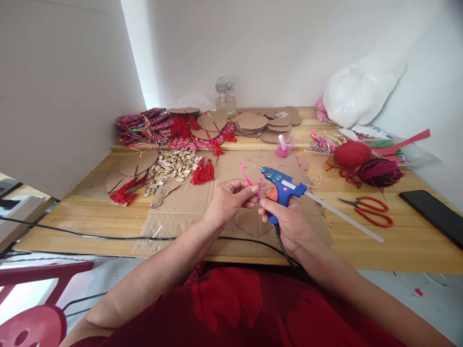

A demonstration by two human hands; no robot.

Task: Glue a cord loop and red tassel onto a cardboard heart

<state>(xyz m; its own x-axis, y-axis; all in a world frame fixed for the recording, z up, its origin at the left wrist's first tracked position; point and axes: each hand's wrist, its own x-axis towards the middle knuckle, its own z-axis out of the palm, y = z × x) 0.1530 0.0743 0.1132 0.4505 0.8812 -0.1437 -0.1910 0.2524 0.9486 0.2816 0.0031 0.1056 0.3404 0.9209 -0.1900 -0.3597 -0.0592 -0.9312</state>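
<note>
Over the cardboard sheet (188, 205): blue glue gun (278, 179) in the right hand (294, 225), pink strip (245, 174) in the left hand (229, 198)

The gun sits just right of the left hand's pinch, its long axis slanting. The nozzle points forward and left from the right grip; the rear faces right and back. Its blue body carries an orange trigger, a white label and a small glowing light. The right hand wraps the handle. A pale, translucent glue stick (345, 216) juts from the rear, right of that grip. Left thumb and fingers pinch the narrow, bright strip, its free end pointing forward and slightly left. Whether the right fingers touch its near end cannot be told.
</note>
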